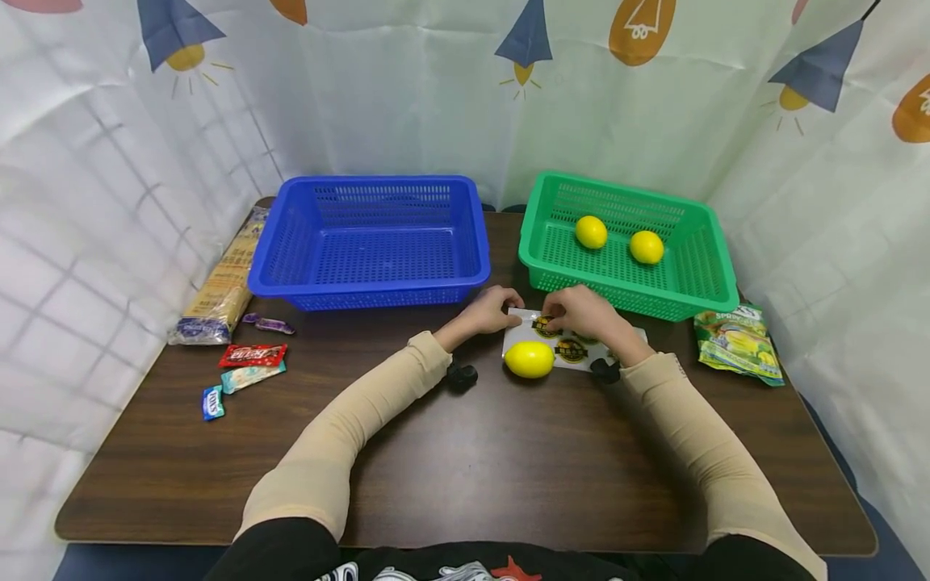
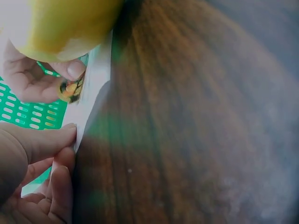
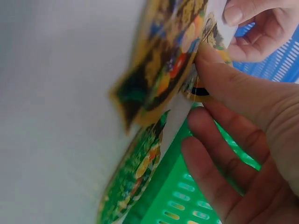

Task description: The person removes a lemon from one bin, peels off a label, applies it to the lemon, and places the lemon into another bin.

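A white sticker sheet (image 1: 581, 351) lies on the brown table just in front of the green basket (image 1: 625, 300). My left hand (image 1: 512, 311) pinches the sheet's left edge (image 2: 93, 88) between thumb and fingers (image 2: 56, 154). With thumb and forefinger, my right hand (image 1: 552, 319) pinches a round yellow-and-black sticker (image 3: 159, 70), which is partly lifted off the sheet. A yellow lemon (image 1: 529, 359) rests on the table against the sheet's near edge, close to both hands. Two more lemons (image 1: 591, 231) (image 1: 646, 247) lie inside the green basket.
A blue basket (image 1: 370, 284) stands left of the green one. A long pasta packet (image 1: 221, 282) and several small candy wrappers (image 1: 250, 355) lie at the left. At the right edge lies a green snack bag (image 1: 737, 343). White curtains close in the table.
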Available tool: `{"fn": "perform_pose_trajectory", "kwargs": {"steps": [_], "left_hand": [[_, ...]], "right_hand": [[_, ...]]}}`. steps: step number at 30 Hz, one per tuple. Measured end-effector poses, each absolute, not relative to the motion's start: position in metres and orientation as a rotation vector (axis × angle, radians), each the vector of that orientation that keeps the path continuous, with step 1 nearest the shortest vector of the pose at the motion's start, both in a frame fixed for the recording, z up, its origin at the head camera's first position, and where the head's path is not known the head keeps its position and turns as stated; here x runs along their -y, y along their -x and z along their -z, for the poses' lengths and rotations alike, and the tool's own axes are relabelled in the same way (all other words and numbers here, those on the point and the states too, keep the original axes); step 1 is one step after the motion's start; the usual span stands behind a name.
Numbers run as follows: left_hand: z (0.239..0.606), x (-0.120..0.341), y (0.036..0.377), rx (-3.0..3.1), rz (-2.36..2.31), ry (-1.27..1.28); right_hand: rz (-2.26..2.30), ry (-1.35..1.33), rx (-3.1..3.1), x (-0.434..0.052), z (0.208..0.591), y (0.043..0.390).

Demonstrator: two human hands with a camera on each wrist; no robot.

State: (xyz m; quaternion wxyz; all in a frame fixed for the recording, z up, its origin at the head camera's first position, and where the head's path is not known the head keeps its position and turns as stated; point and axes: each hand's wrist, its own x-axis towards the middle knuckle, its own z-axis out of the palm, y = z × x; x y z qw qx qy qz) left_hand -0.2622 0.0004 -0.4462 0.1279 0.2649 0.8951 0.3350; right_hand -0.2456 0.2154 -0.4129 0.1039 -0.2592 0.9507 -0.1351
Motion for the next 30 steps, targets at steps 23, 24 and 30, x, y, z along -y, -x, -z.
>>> {"fn": "perform_pose_trajectory", "kwargs": {"steps": [23,24,30], "left_hand": [[0.416,0.024,0.221,-2.646,-1.081,-0.773],[0.414,0.025,0.216,-2.637,-1.088,-0.796],[0.411,0.022,0.193,-2.441,-1.162,-0.808]], "right_hand": [[0.752,1.094,-2.675,-0.204,0.348,0.175],[0.762,1.091,-2.667,-0.203,0.35,0.174],[0.78,1.083,-2.654,-0.199,0.365,0.171]]}}
